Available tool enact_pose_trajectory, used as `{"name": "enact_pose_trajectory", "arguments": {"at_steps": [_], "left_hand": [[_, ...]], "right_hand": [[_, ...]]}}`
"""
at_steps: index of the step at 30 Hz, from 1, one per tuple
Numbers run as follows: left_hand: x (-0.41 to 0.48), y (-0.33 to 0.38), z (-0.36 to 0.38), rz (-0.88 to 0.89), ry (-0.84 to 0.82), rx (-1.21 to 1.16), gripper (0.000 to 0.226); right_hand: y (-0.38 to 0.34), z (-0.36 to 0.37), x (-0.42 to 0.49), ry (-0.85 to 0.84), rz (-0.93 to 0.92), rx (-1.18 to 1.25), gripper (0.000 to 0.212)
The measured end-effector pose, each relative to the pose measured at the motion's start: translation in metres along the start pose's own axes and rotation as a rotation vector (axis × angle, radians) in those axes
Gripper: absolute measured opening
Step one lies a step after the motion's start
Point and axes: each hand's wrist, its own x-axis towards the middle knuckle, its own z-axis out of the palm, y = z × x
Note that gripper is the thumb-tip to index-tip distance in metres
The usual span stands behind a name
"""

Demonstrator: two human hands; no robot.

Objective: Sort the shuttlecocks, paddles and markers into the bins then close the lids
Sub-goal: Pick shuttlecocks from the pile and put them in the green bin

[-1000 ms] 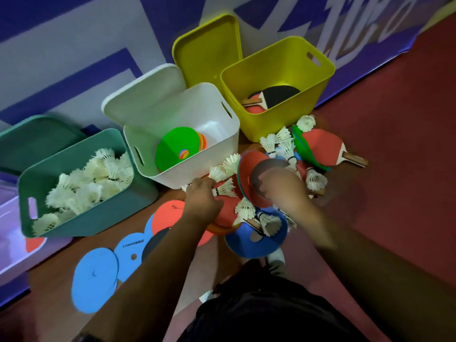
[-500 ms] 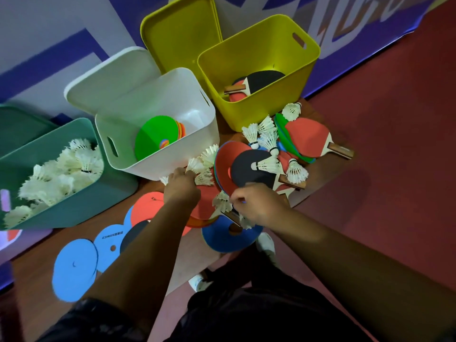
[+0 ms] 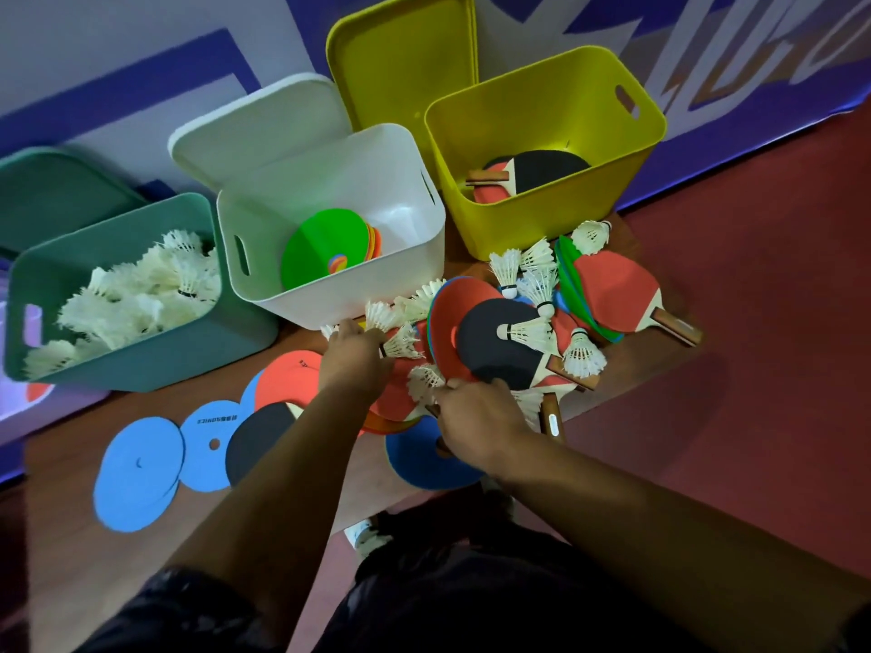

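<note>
Nearest you, blue markers (image 3: pixel 136 468) lie flat on the wooden surface. Your left hand (image 3: pixel 353 365) is curled round a bunch of shuttlecocks (image 3: pixel 400 342). Your right hand (image 3: pixel 476 426) pinches a single shuttlecock (image 3: pixel 424 381) at the edge of the mixed pile, just beside a black paddle (image 3: pixel 492 360). Beyond stand the teal bin (image 3: pixel 141 369) holding shuttlecocks, the white bin (image 3: pixel 358 299) holding markers and the yellow bin (image 3: pixel 542 228) holding paddles, all with lids open.

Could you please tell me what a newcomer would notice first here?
Three open bins line the wall: teal bin heaped with white shuttlecocks, white bin with disc markers, yellow bin with paddles. In front, the left hand and right hand reach into a mixed pile.
</note>
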Motion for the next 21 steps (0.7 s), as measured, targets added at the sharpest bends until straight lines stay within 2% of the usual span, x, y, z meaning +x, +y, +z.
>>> {"name": "enact_pose_trajectory", "arguments": {"at_steps": [3, 8, 10, 15, 18, 21], "left_hand": [[-0.009, -0.008, -0.002, -0.025, 0.032, -0.125, 0.047], [-0.033, -0.024, -0.018, -0.084, 0.111, -0.287, 0.035], [-0.041, -0.035, -0.025, -0.116, 0.134, -0.363, 0.03], [-0.072, -0.064, -0.054, -0.284, 0.268, -0.587, 0.037], [-0.089, -0.088, -0.069, -0.326, 0.337, -0.702, 0.022], [-0.105, -0.116, -0.08, -0.358, 0.383, -0.739, 0.031]], "right_hand": [[-0.009, -0.004, 0.004, 0.044, -0.01, 0.032, 0.019], [-0.026, -0.019, 0.022, 0.087, -0.007, 0.29, 0.021], [-0.034, -0.028, 0.033, 0.101, -0.035, 0.315, 0.018], [-0.057, -0.051, 0.06, 0.156, -0.097, 0.367, 0.009], [-0.078, -0.06, 0.07, 0.176, -0.171, 0.394, 0.005], [-0.102, -0.07, 0.081, 0.208, -0.239, 0.429, 0.004]]}}
